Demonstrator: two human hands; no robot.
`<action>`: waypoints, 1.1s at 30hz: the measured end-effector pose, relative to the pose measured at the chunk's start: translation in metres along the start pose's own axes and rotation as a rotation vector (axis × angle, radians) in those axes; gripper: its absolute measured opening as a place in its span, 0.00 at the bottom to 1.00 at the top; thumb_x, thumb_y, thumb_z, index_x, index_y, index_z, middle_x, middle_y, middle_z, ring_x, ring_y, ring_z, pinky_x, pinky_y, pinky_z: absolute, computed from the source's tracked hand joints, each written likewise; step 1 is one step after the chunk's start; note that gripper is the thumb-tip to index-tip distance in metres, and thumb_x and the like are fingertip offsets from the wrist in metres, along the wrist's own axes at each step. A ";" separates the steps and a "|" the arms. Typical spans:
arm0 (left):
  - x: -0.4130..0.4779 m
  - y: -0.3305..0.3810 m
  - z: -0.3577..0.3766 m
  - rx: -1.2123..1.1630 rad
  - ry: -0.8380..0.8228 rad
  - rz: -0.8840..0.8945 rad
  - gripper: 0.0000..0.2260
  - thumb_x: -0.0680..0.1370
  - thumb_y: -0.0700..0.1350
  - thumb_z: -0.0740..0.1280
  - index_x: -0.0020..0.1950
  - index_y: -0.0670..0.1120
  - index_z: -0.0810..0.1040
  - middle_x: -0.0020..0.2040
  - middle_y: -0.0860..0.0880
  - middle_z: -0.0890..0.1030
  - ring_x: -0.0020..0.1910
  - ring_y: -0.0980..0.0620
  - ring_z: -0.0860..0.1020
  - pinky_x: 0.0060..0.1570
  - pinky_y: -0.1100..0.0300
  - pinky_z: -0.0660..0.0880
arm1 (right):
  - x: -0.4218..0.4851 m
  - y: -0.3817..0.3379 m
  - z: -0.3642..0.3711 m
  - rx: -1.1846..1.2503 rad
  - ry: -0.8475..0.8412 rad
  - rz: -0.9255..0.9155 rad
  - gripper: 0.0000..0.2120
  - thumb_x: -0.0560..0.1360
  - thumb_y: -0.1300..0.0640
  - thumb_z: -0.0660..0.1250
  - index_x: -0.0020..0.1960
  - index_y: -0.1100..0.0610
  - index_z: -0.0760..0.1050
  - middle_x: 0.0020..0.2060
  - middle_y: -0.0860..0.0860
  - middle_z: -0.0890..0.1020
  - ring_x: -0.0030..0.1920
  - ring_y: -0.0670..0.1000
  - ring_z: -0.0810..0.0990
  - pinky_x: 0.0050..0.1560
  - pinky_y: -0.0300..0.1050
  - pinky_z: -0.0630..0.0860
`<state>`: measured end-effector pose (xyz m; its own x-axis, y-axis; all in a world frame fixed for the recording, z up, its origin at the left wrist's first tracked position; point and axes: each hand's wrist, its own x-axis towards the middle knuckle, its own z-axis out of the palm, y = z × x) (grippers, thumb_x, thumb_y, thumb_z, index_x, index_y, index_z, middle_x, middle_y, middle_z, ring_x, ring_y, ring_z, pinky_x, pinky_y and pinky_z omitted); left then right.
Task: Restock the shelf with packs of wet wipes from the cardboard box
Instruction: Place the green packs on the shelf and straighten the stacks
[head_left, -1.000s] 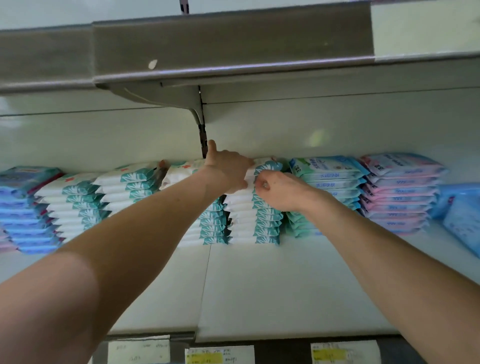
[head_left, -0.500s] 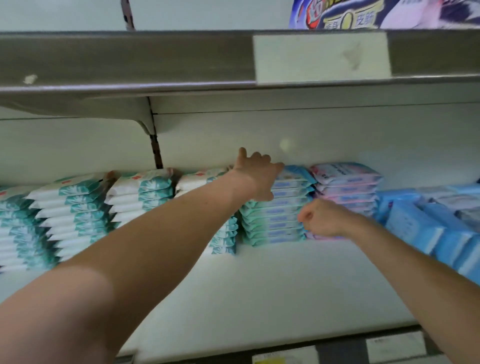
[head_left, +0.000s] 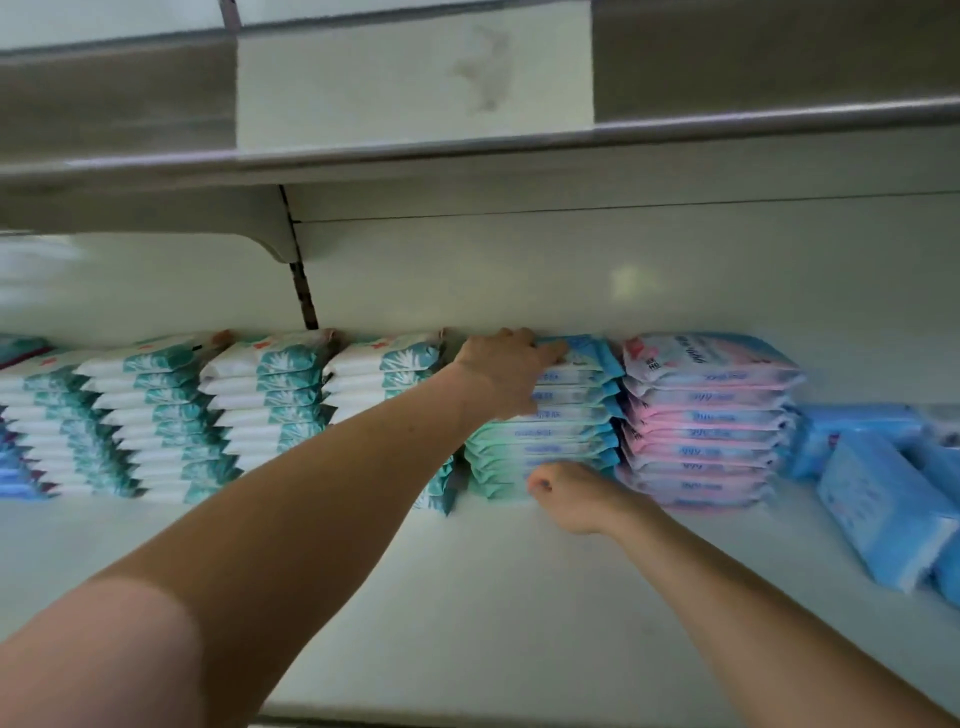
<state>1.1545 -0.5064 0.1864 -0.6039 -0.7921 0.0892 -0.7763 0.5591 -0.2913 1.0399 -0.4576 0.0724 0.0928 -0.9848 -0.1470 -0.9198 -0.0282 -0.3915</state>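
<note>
Stacks of wet wipe packs line the back of a white shelf (head_left: 493, 597). My left hand (head_left: 506, 371) lies flat on top of the mint-and-blue stack (head_left: 566, 441), its fingers spread over the top pack. My right hand (head_left: 576, 499) is curled into a fist and presses against the lowest packs of the same stack at shelf level. Neither hand holds a loose pack. White-and-teal stacks (head_left: 270, 395) stand to the left of my left arm. The cardboard box is out of view.
A pink-and-blue stack (head_left: 706, 415) stands right beside the mint one. Larger light-blue packs (head_left: 878, 514) lie tilted at the far right. The upper shelf's metal edge (head_left: 727, 119) hangs low overhead. The front half of the shelf is bare.
Both hands moved right from a white-and-teal stack to the mint-and-blue one. My left hand settled on its top and my right hand dropped to its base.
</note>
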 end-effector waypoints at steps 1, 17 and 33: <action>0.000 0.000 0.001 -0.007 -0.002 -0.003 0.34 0.78 0.53 0.66 0.78 0.55 0.50 0.70 0.46 0.67 0.66 0.44 0.69 0.55 0.49 0.73 | 0.000 -0.001 0.001 0.012 0.020 0.001 0.14 0.79 0.59 0.53 0.52 0.60 0.77 0.52 0.57 0.81 0.52 0.56 0.79 0.54 0.48 0.76; 0.002 -0.005 -0.002 0.044 0.002 0.038 0.36 0.77 0.56 0.66 0.79 0.55 0.49 0.69 0.47 0.68 0.64 0.44 0.72 0.50 0.52 0.72 | -0.021 0.030 0.003 0.591 0.072 0.254 0.08 0.76 0.60 0.59 0.49 0.48 0.71 0.36 0.49 0.73 0.36 0.49 0.71 0.29 0.38 0.72; -0.005 -0.025 0.003 0.099 -0.040 0.046 0.37 0.76 0.57 0.66 0.78 0.54 0.49 0.69 0.46 0.68 0.64 0.44 0.72 0.53 0.48 0.73 | -0.015 0.001 -0.007 0.490 -0.050 0.318 0.05 0.76 0.59 0.61 0.49 0.59 0.75 0.35 0.56 0.79 0.32 0.51 0.76 0.33 0.41 0.76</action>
<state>1.1773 -0.5166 0.1899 -0.6290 -0.7766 0.0361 -0.7253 0.5695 -0.3868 1.0355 -0.4436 0.0804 -0.1299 -0.9222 -0.3641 -0.6226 0.3617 -0.6939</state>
